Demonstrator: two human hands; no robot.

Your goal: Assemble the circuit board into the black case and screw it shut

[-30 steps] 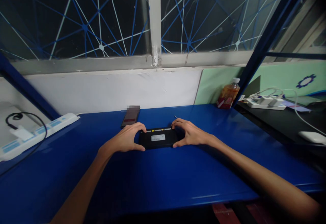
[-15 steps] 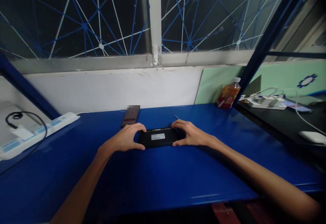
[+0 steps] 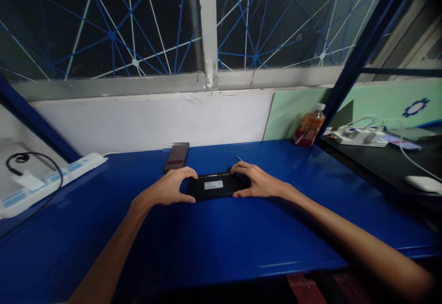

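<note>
Black rectangular device (image 3: pixel 214 193), white label (image 3: pixel 213 184) facing up, on blue table (image 3: pixel 221 237)

Unreadable label (image 3: pixel 213 184) on black device (image 3: pixel 200 190), gear emblem (image 3: pixel 415 107) on green panel (image 3: pixel 380 103)

glossy blue tabletop (image 3: pixel 224 239) and its load

a flat, black, white-labelled rectangular device (image 3: pixel 205 192) lies near the middle, with a slim dark rectangular slab (image 3: pixel 176 158) behind it to the left, far end blurred out. behind the device's right end shows the tip of a thin pale rod (image 3: pixel 238 158). a long white plastic power strip (image 3: pixel 55 178) with light-blue panels runs along the left side; a white-capped amber-and-red bottle (image 3: pixel 308 131) stands at the far right corner.
</note>
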